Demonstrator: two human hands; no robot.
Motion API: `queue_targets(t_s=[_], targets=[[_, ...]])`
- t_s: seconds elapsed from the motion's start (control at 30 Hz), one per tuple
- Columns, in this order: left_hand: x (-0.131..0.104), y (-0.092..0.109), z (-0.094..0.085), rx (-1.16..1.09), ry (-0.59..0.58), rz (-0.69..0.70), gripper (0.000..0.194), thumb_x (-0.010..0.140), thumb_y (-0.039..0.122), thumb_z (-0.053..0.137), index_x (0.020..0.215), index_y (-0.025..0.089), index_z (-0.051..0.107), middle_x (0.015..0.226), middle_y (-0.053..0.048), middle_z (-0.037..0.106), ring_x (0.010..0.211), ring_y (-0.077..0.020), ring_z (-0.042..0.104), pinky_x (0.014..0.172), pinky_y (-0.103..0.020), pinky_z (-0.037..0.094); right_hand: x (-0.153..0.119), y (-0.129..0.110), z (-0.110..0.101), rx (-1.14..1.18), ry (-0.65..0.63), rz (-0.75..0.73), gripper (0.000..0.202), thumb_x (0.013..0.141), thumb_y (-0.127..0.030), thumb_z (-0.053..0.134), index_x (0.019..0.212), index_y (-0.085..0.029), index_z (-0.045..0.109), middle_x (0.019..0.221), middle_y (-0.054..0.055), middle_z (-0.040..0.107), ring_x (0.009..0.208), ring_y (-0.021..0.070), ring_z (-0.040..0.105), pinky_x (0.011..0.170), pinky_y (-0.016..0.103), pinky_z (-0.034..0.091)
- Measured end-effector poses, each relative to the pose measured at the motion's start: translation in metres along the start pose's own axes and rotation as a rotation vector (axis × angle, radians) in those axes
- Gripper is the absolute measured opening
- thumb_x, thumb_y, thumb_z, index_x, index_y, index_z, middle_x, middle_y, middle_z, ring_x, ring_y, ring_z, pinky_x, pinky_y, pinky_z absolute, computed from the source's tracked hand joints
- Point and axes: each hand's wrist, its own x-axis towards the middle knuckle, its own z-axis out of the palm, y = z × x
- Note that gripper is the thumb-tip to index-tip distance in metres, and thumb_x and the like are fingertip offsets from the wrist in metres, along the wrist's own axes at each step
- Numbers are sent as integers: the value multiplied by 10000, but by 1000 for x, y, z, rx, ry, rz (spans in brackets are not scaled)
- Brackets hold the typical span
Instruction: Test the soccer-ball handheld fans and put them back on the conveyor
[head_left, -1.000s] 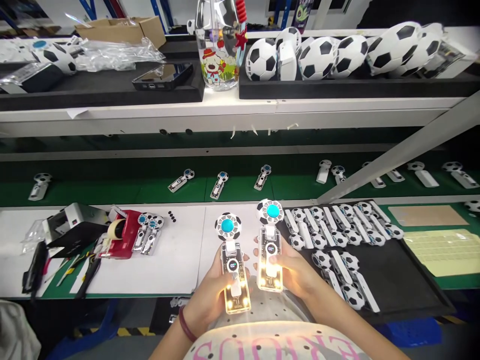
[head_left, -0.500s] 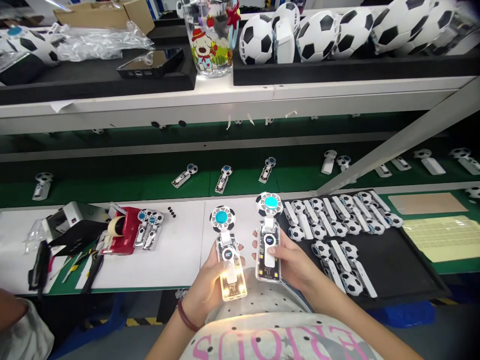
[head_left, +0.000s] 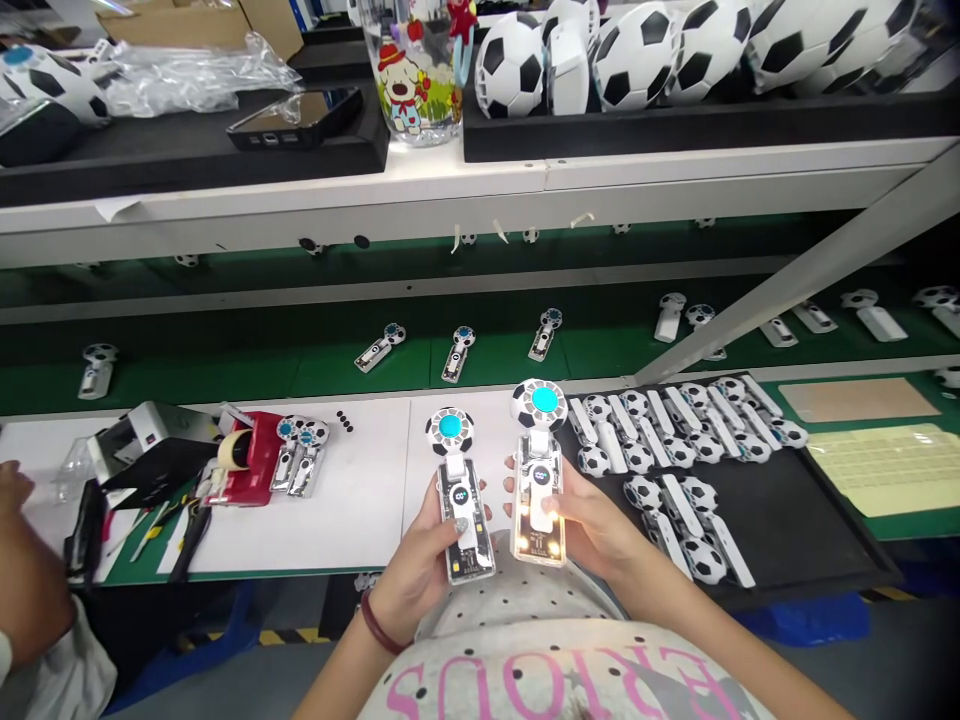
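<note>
My left hand (head_left: 424, 560) is wrapped round a small handheld fan (head_left: 466, 520) with a football-patterned head, a bright blue centre and a clear body. Its round display seems to read 100, and its lower lamps are dark. In my right hand (head_left: 592, 515) is a matching handheld fan (head_left: 537, 500), whose lower lamps glow warm yellow. Each thumb lies on the front of its fan, by the white strip below the display. Both fans are held upright side by side, a little apart, above the table's front edge. The fingers behind them are partly hidden.
A black tray (head_left: 795, 540) at right holds several similar fans in rows. More fans lie along the green conveyor (head_left: 330, 360). At left are a red tape dispenser (head_left: 259, 460), two fans (head_left: 300, 458) and tools. A slanted white post (head_left: 787, 270) crosses at right. Another person's arm (head_left: 34, 570) shows at far left.
The left fan's lamps have gone dark, and the right fan's lamps have lit up. Fans on the green conveyor have shifted right. The other person's arm has come further into view.
</note>
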Motion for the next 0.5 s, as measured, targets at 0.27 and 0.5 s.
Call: queue_targets(t_s=[0.27,0.5], targets=[[-2,2,-2,-16,-50,5,703,672,182,681,1277,326,355,1190,-77,499,875,-207,562,707,-364,514,0,0,1,11,42,5,404,668,-178,635,1048,-235,510,870,30,619,768,192,599,691,332,469],[-3,1,-5,-11,-99,34,743,723,174,623,1337,371,254,1250,-82,467,900,-218,557,696,-368,516,-3,0,3,14,22,-17,374,669,-177,623,1025,-241,523,868,27,616,779,194,592,707,340,462]])
